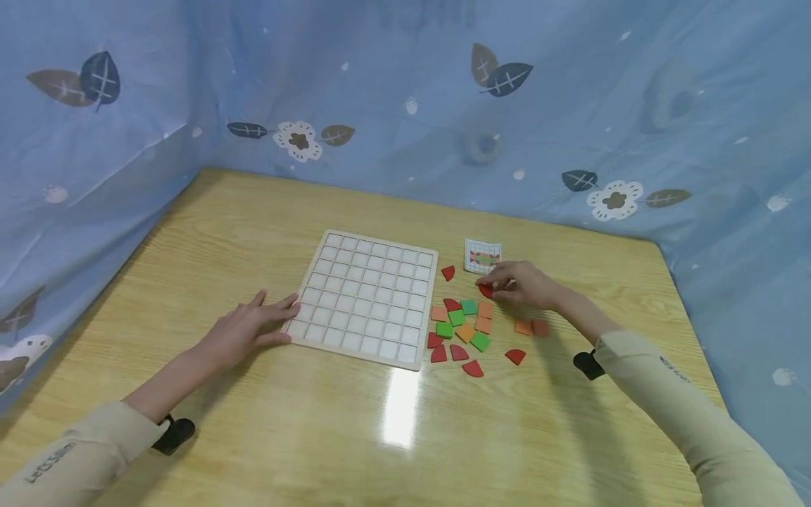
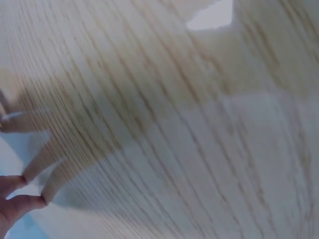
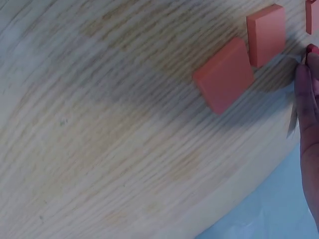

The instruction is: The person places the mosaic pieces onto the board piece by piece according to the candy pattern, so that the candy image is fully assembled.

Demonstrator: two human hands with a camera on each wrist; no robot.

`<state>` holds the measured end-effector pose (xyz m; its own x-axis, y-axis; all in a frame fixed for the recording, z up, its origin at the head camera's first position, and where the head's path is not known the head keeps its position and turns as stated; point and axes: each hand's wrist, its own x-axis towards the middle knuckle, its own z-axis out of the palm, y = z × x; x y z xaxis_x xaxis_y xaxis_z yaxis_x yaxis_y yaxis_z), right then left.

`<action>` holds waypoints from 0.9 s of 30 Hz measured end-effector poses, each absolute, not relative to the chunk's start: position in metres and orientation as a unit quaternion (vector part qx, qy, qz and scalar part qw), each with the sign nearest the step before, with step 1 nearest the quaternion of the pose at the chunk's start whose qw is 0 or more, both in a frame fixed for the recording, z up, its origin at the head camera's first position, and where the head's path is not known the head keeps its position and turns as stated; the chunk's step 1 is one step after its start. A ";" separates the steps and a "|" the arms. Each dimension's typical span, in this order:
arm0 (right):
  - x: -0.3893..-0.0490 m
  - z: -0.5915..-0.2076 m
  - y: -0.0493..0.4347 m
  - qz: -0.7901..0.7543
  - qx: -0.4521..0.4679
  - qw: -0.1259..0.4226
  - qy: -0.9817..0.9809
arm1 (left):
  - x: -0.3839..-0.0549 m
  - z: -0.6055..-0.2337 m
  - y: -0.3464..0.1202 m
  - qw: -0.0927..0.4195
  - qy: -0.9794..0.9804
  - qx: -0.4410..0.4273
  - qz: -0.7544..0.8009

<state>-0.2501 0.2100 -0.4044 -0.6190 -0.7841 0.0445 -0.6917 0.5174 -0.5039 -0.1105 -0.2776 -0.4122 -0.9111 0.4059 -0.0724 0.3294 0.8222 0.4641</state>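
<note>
A wooden board (image 1: pixel 364 290) with a grid of pale square cells lies flat on the table. At its left edge my left hand (image 1: pixel 243 331) rests with spread fingers, the tips at the board's rim; in the left wrist view only some fingers (image 2: pixel 22 203) show. Just below a small picture card (image 1: pixel 483 248), my right hand (image 1: pixel 524 283) pinches a red quarter-circle tile (image 1: pixel 486 290) between thumb and fingers. The card has a grid with a red, orange and green pattern. In the right wrist view a bit of red (image 3: pixel 311 48) shows at the fingertips.
Right of the board lie several loose tiles: green squares (image 1: pixel 480 341), orange squares (image 1: pixel 439 313) and red quarter-circles (image 1: pixel 472 368). Another red quarter-circle (image 1: pixel 448 272) sits by the board's upper right. Two orange-red squares (image 3: pixel 225 75) lie under the right forearm. A blue patterned cloth (image 1: pixel 405 84) surrounds the table.
</note>
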 end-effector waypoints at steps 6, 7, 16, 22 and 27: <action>-0.256 -0.403 0.205 -0.247 -0.422 0.093 0.867 | -0.113 -0.411 -0.277 0.088 0.953 0.189 0.222; -0.256 -0.404 0.205 -0.249 -0.416 0.096 0.869 | -0.114 -0.411 -0.277 0.089 0.953 0.188 0.222; -0.247 -0.408 0.212 -0.272 -0.365 0.110 0.883 | -0.117 -0.414 -0.274 0.097 0.949 0.194 0.228; -0.248 -0.407 0.214 -0.277 -0.367 0.105 0.882 | -0.117 -0.413 -0.274 0.100 0.951 0.187 0.226; -0.247 -0.411 0.216 -0.291 -0.358 0.092 0.882 | -0.115 -0.412 -0.275 0.103 0.951 0.183 0.229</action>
